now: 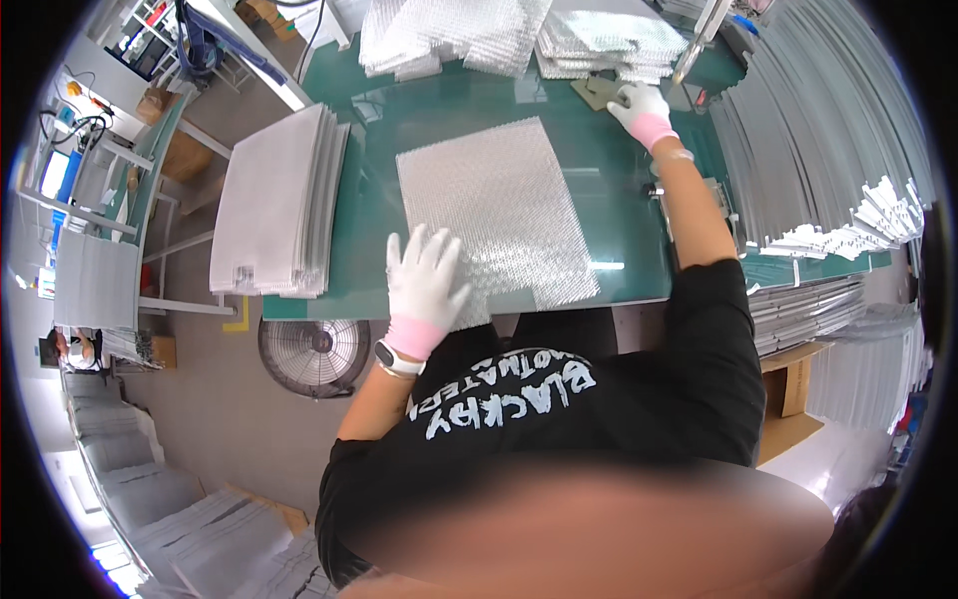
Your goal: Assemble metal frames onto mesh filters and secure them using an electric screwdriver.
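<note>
A sheet of bubble wrap (499, 215) is laid flat near the middle of the green table (419, 110), which serves as the landmark here. The left hand (424, 285), in a white glove with a pink cuff, is pressed flat on the sheet's near left corner at the table's near edge, with the fingers spread apart and nothing clasped. A watch (396, 359) is worn on that wrist. The right hand (642, 110) (gloved the same way) is stretched to the far right part of the table, where it is laid on a small flat brownish piece (596, 93); whether the fingers are closed on it cannot be told. Just beyond that hand, along the table's far edge, heaps of bubble wrap (519, 35) are piled. At the table's left end, a stack of white sheets (279, 205) is set on a lower stand. To the right of the table, long grey strips (828, 130) are stacked in rows. Below the table's near left edge, a round fan (314, 354) is seen on the floor.
</note>
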{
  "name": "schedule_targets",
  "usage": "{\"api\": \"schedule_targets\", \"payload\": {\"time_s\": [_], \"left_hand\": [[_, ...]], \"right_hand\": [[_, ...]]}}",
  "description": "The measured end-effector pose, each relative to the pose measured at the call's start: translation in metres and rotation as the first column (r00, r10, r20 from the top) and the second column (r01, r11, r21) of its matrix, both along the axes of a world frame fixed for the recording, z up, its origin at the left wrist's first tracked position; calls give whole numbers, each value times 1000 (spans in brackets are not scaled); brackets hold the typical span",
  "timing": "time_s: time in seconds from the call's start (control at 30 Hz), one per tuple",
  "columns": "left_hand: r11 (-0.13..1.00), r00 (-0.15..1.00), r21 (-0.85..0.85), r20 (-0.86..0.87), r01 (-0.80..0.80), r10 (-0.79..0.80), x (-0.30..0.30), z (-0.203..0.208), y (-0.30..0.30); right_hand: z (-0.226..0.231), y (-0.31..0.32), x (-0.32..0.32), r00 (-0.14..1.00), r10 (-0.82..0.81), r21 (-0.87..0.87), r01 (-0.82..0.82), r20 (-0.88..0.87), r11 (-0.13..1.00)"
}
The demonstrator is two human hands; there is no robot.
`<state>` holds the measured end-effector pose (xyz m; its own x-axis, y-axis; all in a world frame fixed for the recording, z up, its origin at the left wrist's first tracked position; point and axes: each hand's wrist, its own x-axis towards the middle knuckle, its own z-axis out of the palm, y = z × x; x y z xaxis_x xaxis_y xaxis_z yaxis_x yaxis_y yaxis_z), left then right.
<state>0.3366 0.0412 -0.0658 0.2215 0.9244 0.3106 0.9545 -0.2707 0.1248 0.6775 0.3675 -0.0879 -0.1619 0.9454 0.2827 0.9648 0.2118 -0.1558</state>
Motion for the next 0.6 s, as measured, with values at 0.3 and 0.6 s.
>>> {"api": "schedule_targets", "payload": {"time_s": [0.3,0.6], "left_hand": [[719,-517,-407,504,564,691,28,-121,-90],[868,-380,-354,793,349,477,35,-148,-82]], "right_hand": [[-26,-333,-71,481,85,-349,-735,-872,581],[-131,-376,-119,-231,-722,-347,-756,-652,555]]}}
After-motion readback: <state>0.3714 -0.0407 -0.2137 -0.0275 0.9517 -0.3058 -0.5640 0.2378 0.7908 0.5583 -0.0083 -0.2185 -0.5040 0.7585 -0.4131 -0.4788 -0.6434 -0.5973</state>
